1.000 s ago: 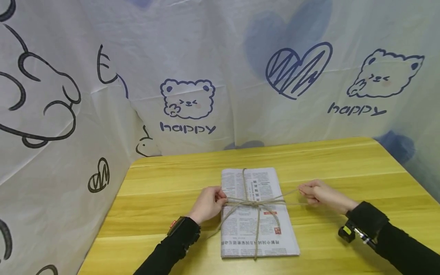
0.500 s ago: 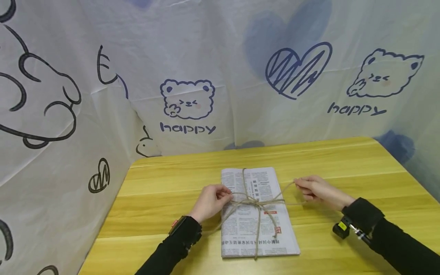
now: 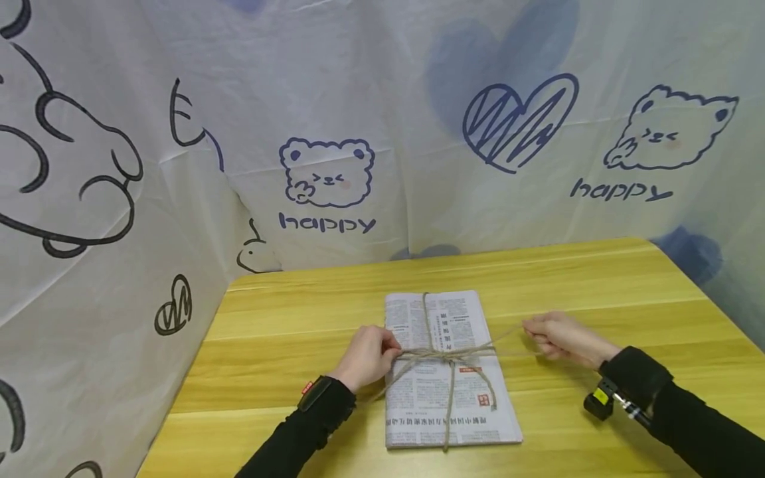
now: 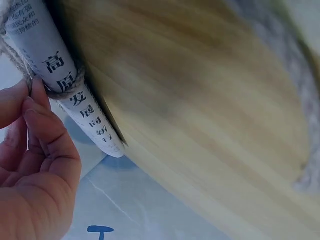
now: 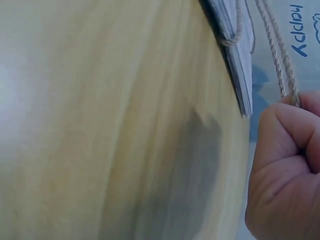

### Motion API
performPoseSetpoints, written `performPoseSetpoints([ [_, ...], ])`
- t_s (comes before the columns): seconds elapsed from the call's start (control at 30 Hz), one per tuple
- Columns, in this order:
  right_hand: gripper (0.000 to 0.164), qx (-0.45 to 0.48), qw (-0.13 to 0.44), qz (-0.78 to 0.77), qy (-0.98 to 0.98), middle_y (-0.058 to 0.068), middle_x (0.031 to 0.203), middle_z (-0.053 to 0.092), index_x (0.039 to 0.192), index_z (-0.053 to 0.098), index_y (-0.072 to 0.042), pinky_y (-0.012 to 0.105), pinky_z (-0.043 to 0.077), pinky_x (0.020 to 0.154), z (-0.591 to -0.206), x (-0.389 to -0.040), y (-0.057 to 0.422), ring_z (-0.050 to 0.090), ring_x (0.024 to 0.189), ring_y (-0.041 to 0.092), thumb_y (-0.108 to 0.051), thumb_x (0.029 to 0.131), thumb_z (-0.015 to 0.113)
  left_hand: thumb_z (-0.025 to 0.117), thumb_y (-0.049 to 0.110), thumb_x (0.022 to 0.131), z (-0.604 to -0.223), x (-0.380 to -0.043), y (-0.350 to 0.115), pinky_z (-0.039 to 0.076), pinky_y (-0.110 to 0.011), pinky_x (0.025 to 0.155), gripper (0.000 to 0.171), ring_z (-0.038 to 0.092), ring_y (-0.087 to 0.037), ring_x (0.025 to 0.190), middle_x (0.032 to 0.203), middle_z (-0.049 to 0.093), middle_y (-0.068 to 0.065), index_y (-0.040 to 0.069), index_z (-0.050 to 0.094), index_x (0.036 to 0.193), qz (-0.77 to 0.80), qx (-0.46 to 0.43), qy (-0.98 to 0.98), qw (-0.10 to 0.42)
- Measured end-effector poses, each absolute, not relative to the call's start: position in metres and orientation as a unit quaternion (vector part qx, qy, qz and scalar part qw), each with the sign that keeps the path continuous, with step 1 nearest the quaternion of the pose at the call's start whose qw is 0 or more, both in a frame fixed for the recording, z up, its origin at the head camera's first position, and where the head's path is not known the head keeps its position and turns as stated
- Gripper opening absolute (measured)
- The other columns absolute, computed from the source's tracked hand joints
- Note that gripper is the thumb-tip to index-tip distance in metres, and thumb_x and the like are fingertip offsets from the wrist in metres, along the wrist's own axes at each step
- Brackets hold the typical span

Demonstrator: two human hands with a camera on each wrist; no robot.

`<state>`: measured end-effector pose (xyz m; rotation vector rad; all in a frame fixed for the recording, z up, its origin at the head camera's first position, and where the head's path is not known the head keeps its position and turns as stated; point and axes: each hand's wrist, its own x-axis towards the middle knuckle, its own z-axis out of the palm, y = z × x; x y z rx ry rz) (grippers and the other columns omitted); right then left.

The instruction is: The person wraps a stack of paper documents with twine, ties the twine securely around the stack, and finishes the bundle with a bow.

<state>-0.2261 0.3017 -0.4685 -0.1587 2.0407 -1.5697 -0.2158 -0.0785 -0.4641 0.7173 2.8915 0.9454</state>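
Observation:
A stack of folded newspapers [image 3: 421, 415] lies on the table, bound lengthwise and crosswise with jute twine [image 3: 449, 398] that meets in a knot at its middle. Beside the stack's left edge, my left hand [image 3: 367, 358] pinches twine between thumb and fingers; the left wrist view shows those fingertips [image 4: 37, 107] close to the folded paper edge. Out to the right of the stack, my right hand [image 3: 564, 337] grips a doubled length of twine, stretched straight from the knot. Two strands [image 5: 277, 55] run into that curled fist in the right wrist view. A loose twine end curves over the lower right of the newspapers.
The yellow wood-grain table [image 3: 287, 332] extends around the stack on all sides. White cloth [image 3: 406, 119] with drawn bears and hearts hangs behind and at the sides. Black bands with small devices [image 3: 599, 401] sit on both wrists.
My right hand comes inward slightly, then pulls back right, and the twine goes from slack to straight. My left hand shifts slightly right over the stack's edge, pinching the twine there.

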Motion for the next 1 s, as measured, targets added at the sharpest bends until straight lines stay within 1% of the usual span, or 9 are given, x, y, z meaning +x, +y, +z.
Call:
performPoseSetpoints([
  [0.13,0.033,-0.058,0.286,-0.597,0.747,-0.006,0.061,0.028,0.080,0.040,-0.011,0.025,0.022,0.051,-0.472,-0.225,0.304,0.024,0.050,0.007,-0.020,0.111,0.034,0.070,0.003,0.091,-0.466,-0.216,-0.079,0.046,-0.020,0.060,0.011,0.054,-0.005,0.063,0.076,0.072,-0.003,0.007,0.076,0.082,0.298,0.223,0.928,0.007],
  [0.23,0.032,-0.046,0.285,-0.605,0.742,-0.006,0.061,0.027,0.081,0.041,-0.011,0.027,0.020,0.052,-0.471,-0.225,0.306,0.021,0.051,0.008,-0.019,0.111,0.032,0.071,0.004,0.091,-0.467,-0.216,-0.079,0.045,-0.020,0.059,0.011,0.053,-0.005,0.062,0.075,0.071,-0.001,0.008,0.076,0.082,0.297,0.220,0.929,0.011],
  [0.37,0.031,-0.016,0.282,-0.613,0.738,-0.007,0.062,0.029,0.083,0.045,-0.011,0.026,0.022,0.053,-0.469,-0.225,0.306,0.024,0.051,0.007,-0.021,0.111,0.033,0.072,0.005,0.091,-0.467,-0.216,-0.080,0.043,-0.020,0.057,0.011,0.051,-0.006,0.062,0.073,0.068,0.000,0.008,0.076,0.082,0.298,0.216,0.930,0.015],
  [0.5,0.031,0.004,0.279,-0.615,0.737,-0.007,0.062,0.029,0.083,0.045,-0.011,0.023,0.025,0.053,-0.469,-0.225,0.306,0.027,0.051,0.005,-0.020,0.110,0.033,0.072,0.005,0.091,-0.469,-0.215,-0.082,0.043,-0.020,0.057,0.011,0.051,-0.006,0.062,0.072,0.068,0.001,0.008,0.076,0.081,0.298,0.216,0.930,0.012],
  [0.77,0.030,0.011,0.273,-0.614,0.741,-0.008,0.062,0.030,0.083,0.046,-0.011,0.022,0.026,0.052,-0.469,-0.227,0.305,0.029,0.051,0.004,-0.020,0.110,0.034,0.072,0.007,0.092,-0.471,-0.218,-0.083,0.044,-0.020,0.059,0.011,0.052,-0.005,0.062,0.073,0.068,0.001,0.010,0.076,0.082,0.304,0.209,0.929,0.015],
  [0.87,0.031,-0.016,0.261,-0.630,0.731,-0.008,0.063,0.032,0.084,0.047,-0.012,0.020,0.029,0.053,-0.468,-0.227,0.307,0.035,0.054,0.003,-0.022,0.110,0.035,0.072,0.009,0.092,-0.469,-0.220,-0.084,0.045,-0.021,0.059,0.010,0.053,-0.005,0.062,0.074,0.070,0.000,0.009,0.077,0.084,0.323,0.208,0.923,0.017],
  [0.9,0.031,-0.029,0.255,-0.642,0.722,-0.009,0.064,0.035,0.085,0.049,-0.012,0.019,0.032,0.054,-0.467,-0.227,0.309,0.040,0.056,0.002,-0.022,0.111,0.036,0.072,0.009,0.093,-0.468,-0.221,-0.085,0.045,-0.021,0.060,0.009,0.054,-0.005,0.063,0.075,0.071,-0.001,0.008,0.078,0.086,0.335,0.205,0.919,0.017],
  [0.93,0.030,-0.043,0.248,-0.654,0.714,-0.010,0.066,0.040,0.087,0.053,-0.013,0.018,0.037,0.056,-0.465,-0.226,0.311,0.046,0.059,0.002,-0.022,0.111,0.037,0.072,0.010,0.093,-0.466,-0.222,-0.086,0.046,-0.021,0.061,0.009,0.055,-0.006,0.064,0.078,0.072,-0.002,0.008,0.078,0.088,0.348,0.200,0.916,0.016],
  [1.0,0.027,-0.072,0.226,-0.666,0.708,-0.010,0.075,0.053,0.097,0.059,-0.012,0.017,0.045,0.064,-0.461,-0.225,0.313,0.057,0.070,0.002,-0.024,0.111,0.039,0.071,0.011,0.094,-0.462,-0.224,-0.090,0.048,-0.021,0.064,0.008,0.060,-0.008,0.069,0.084,0.075,-0.006,0.007,0.078,0.093,0.382,0.189,0.905,0.015],
])
